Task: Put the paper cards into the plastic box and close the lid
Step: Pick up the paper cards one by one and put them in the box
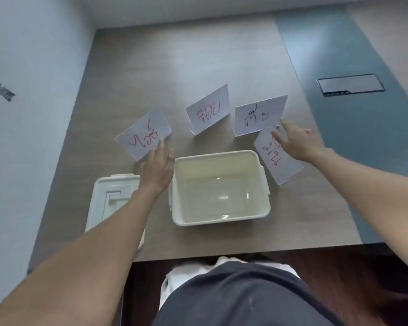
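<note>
1. The plastic box [219, 187] stands open and empty near the front middle of the table [174, 67], its long axis running left to right and its mouth facing up.
2. The lid [111, 198] lies flat on the table just left of the box, partly hidden under the left forearm, with its long axis running from front to back.
3. Four paper cards with red handwriting sit in an arc behind and beside the box.
4. The left card [143, 135] is tilted, its long axis running from near-left up to far-right, its written face toward the camera.
5. The middle card [207, 109] is folded and stands upright like a tent behind the box, long axis roughly left to right.
6. The right-hand standing card [260, 115] stands the same way, just right of the middle card.
7. The far-right card [278, 157] lies beside the box's right wall, its long axis running front to back and leaning outward.
8. The left hand [157, 168] is flat with fingers stretched and close together, fingertips touching the lower edge of the left card; it grips nothing.
9. The right hand [292, 142] has its fingers spread loosely, resting on the upper end of the far-right card; whether it pinches the card I cannot tell.
</note>
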